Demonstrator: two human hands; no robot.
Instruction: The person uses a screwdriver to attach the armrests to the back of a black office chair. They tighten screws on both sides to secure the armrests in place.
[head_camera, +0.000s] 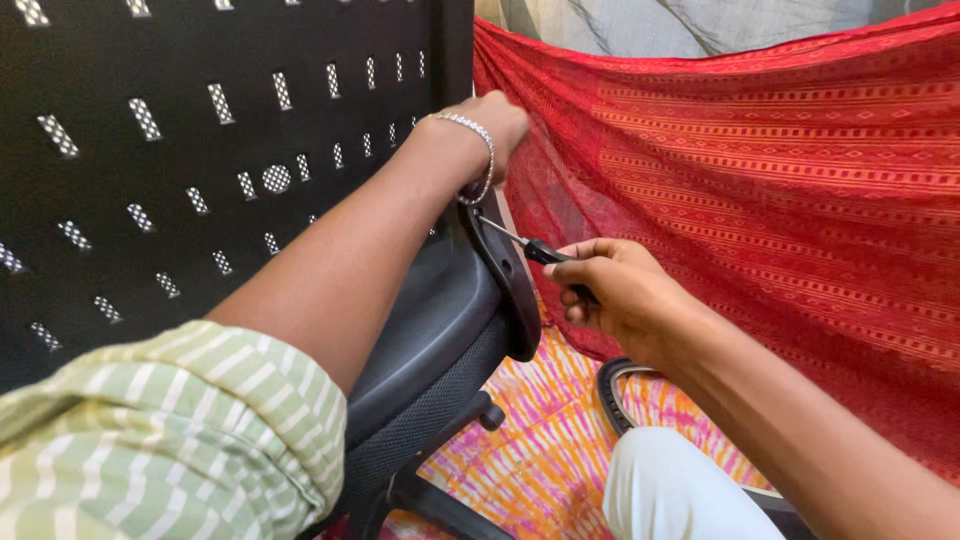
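Cloth (780, 200) of red woven stripes hangs across the right and far side, beside a black perforated panel (200, 150) filling the left. Below them lies a black office chair (430, 330) tipped on its side, over an orange and pink patterned fabric (545, 450) on the floor. The left hand (495, 125), wearing a beaded bracelet (480, 150), reaches to the chair's far edge; whether its fingers are closed there cannot be told. The right hand (620, 295) has its fingers clamped on a screwdriver (530, 246), near the picture's middle, its thin shaft pointing left to the chair's curved armrest (510, 280).
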